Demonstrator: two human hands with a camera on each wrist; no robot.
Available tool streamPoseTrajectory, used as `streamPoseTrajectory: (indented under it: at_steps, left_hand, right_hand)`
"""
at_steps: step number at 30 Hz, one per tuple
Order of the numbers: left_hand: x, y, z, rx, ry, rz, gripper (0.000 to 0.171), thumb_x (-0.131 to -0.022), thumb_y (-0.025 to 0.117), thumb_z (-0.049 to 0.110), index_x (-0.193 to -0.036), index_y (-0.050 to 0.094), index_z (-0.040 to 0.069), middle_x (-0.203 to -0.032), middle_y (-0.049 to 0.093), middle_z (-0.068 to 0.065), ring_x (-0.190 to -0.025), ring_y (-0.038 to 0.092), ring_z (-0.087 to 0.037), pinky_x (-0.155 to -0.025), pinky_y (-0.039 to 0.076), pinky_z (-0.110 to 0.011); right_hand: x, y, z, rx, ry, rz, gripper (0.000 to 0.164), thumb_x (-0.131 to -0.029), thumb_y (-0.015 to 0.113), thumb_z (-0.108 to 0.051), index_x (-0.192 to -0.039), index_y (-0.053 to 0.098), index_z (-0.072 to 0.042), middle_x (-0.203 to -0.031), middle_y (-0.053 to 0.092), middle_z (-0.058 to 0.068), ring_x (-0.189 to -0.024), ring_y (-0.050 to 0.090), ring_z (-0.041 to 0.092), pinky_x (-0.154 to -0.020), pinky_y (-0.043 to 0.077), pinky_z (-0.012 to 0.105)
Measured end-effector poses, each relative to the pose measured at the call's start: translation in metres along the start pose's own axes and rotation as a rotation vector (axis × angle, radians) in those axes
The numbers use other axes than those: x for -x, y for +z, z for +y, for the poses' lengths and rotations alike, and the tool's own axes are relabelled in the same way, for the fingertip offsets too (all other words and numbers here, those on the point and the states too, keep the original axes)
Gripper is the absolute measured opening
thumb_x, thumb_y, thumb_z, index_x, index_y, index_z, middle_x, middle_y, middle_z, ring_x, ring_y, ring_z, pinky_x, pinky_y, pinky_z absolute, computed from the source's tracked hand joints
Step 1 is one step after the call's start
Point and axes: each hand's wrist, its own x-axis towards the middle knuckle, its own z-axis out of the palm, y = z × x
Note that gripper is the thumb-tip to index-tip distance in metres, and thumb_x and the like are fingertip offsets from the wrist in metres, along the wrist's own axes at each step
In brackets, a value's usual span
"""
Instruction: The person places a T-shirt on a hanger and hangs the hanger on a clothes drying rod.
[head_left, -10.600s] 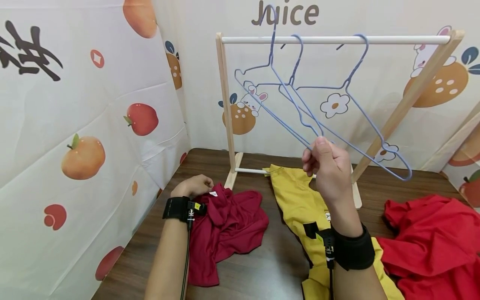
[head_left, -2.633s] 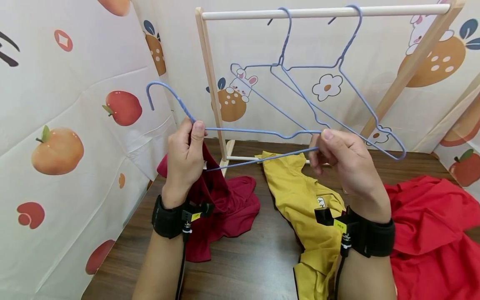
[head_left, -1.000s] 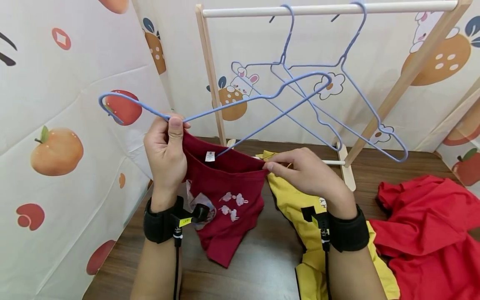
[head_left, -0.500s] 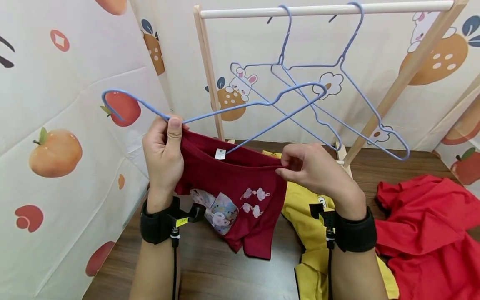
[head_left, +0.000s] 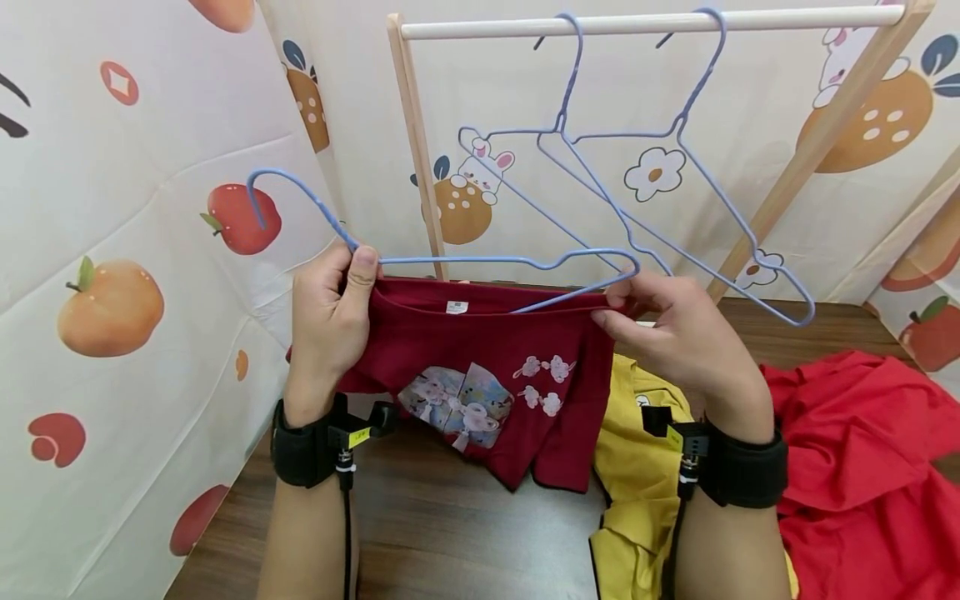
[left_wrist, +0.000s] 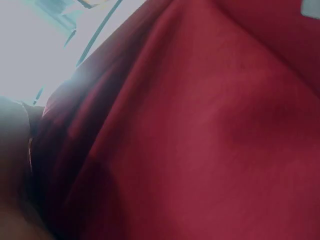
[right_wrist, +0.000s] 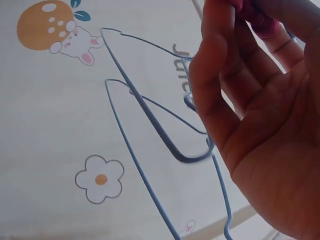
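Note:
A blue wire hanger [head_left: 465, 259] slants in front of me, its hook to the left. Its lower bar runs down into the neck opening of a dark red shirt [head_left: 442, 342], while its right end stays outside, just above the rim. My left hand [head_left: 330, 325] pinches the hanger below the hook together with the shirt's edge. With thumb and fingers, my right hand [head_left: 690, 333] pinches the right side of the opening, which is stretched wide. A white tag [head_left: 457, 307] shows inside, and a printed pattern covers the hanging front. Red cloth [left_wrist: 200, 125] fills most of the left wrist view.
Behind stands a wooden rack [head_left: 412, 125] with a white rail [head_left: 480, 30], where two more blue hangers [head_left: 562, 125] hang. A yellow garment [head_left: 637, 492] lies right of centre on the dark wooden table [head_left: 450, 533]. Further right lies a bright red garment [head_left: 870, 458].
My right hand has left the hanger, gripped the shirt's opening and drawn it rightward, stretching it wide. The shirt has been lifted, and the hanger's right end has dropped towards the rim.

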Motion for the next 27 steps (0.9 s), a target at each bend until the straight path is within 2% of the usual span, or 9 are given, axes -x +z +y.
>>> streamPoseTrajectory:
  at_steps: [5, 9, 17, 23, 27]
  left_hand:
    - [0.003, -0.002, -0.002, -0.017, -0.003, -0.052, 0.037, -0.106, 0.055, 0.020, -0.076, 0.062, -0.001, -0.063, 0.044, -0.003, -0.061, 0.041, -0.009, -0.055, 0.029, -0.023]
    - [0.005, -0.004, -0.003, -0.044, -0.005, -0.104, 0.033, -0.105, 0.055, 0.015, -0.076, 0.061, 0.001, -0.063, 0.043, -0.003, -0.060, 0.042, -0.009, -0.053, 0.031, -0.023]
    - [0.006, -0.006, -0.007, -0.096, -0.002, -0.186, 0.033, -0.103, 0.056, 0.011, -0.071, 0.057, 0.003, -0.057, 0.039, 0.002, -0.054, 0.044, -0.011, -0.046, 0.031, -0.023]
    - [0.006, -0.006, -0.008, -0.140, -0.015, -0.232, 0.035, -0.103, 0.057, 0.014, -0.068, 0.056, 0.007, -0.055, 0.039, 0.000, -0.054, 0.044, -0.012, -0.046, 0.033, -0.025]
    - [0.005, -0.005, -0.008, -0.152, -0.028, -0.278, 0.035, -0.103, 0.058, 0.018, -0.070, 0.058, 0.009, -0.055, 0.041, 0.001, -0.057, 0.049, -0.012, -0.049, 0.038, -0.025]
  right_hand:
    - [0.003, -0.009, 0.008, -0.007, -0.108, 0.048, 0.020, -0.087, 0.074, 0.006, -0.085, 0.062, -0.011, -0.075, 0.057, -0.006, -0.065, 0.054, 0.009, -0.058, 0.045, 0.022]
    - [0.007, -0.015, 0.013, -0.048, -0.173, 0.070, 0.025, -0.084, 0.075, 0.012, -0.085, 0.063, -0.011, -0.076, 0.057, -0.007, -0.068, 0.052, 0.007, -0.058, 0.043, 0.023]
    - [0.012, -0.020, 0.019, -0.054, -0.191, 0.079, 0.027, -0.082, 0.075, 0.014, -0.087, 0.066, -0.010, -0.076, 0.058, -0.007, -0.067, 0.052, 0.006, -0.058, 0.042, 0.022]
    - [0.012, -0.023, 0.021, -0.062, -0.212, 0.074, 0.026, -0.082, 0.074, 0.015, -0.087, 0.067, -0.009, -0.079, 0.059, -0.005, -0.070, 0.053, 0.006, -0.060, 0.045, 0.020]
    - [0.011, -0.025, 0.021, -0.065, -0.219, 0.076, 0.025, -0.082, 0.074, 0.015, -0.088, 0.067, -0.008, -0.081, 0.061, -0.005, -0.070, 0.055, 0.006, -0.060, 0.046, 0.019]
